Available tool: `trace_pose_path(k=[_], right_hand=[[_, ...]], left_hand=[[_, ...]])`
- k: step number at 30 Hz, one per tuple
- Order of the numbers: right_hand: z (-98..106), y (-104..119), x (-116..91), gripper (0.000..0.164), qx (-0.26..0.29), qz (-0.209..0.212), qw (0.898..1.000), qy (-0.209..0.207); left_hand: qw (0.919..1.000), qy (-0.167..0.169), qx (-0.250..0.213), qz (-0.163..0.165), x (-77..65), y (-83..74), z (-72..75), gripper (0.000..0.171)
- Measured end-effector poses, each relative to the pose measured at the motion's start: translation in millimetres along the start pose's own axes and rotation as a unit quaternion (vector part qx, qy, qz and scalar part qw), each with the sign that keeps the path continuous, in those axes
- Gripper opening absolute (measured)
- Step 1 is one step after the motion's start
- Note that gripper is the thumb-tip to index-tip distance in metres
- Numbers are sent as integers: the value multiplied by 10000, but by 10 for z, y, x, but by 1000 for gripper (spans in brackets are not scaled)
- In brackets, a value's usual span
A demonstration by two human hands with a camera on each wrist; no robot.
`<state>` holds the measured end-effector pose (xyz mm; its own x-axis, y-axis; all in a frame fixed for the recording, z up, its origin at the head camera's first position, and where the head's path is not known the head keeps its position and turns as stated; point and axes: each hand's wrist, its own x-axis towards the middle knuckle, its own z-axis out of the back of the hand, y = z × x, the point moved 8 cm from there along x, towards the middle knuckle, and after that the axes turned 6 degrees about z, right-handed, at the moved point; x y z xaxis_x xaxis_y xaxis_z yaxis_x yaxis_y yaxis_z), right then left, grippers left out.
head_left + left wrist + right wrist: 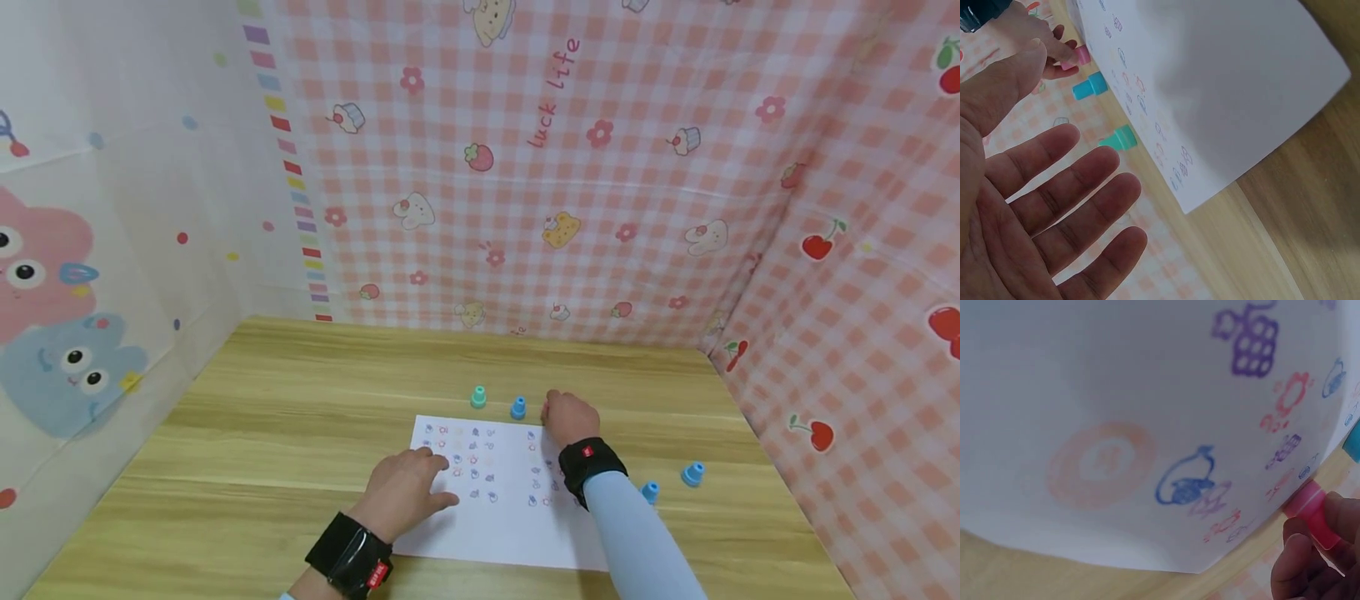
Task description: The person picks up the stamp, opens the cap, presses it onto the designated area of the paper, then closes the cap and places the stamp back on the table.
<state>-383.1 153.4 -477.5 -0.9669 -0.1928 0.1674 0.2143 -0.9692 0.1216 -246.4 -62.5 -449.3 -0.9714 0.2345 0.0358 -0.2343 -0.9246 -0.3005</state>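
My right hand (572,417) pinches a pink toy stamp (1313,509) between thumb and fingers, just past the far edge of a white sheet of paper (502,529). In the head view that stamp is hidden behind the hand. Rows of small stamped prints (1185,481) in blue, red, purple and orange mark the sheet in two groups. My left hand (405,492), fingers spread and relaxed, hovers over the sheet's left side; its palm (997,219) holds nothing. Left of the pink stamp stand a blue stamp (518,407) and a green stamp (478,397).
Two more blue stamps stand on the right, one by my forearm (650,492) and one farther out (693,474). The wood-grain table (247,467) meets a pink checked cloth wall (525,275) behind, with printed cloth at both sides.
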Motion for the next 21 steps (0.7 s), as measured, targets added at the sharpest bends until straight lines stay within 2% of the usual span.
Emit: trace_pose_path(k=[6, 21], right_hand=[[2, -22, -26, 21, 23, 2, 10000, -74], [168, 4, -126, 27, 248, -134, 9994, -180]], left_hand=[[10000, 45, 2, 9, -2, -13, -37, 47], [10000, -17, 4, -61, 12, -57, -27, 47]])
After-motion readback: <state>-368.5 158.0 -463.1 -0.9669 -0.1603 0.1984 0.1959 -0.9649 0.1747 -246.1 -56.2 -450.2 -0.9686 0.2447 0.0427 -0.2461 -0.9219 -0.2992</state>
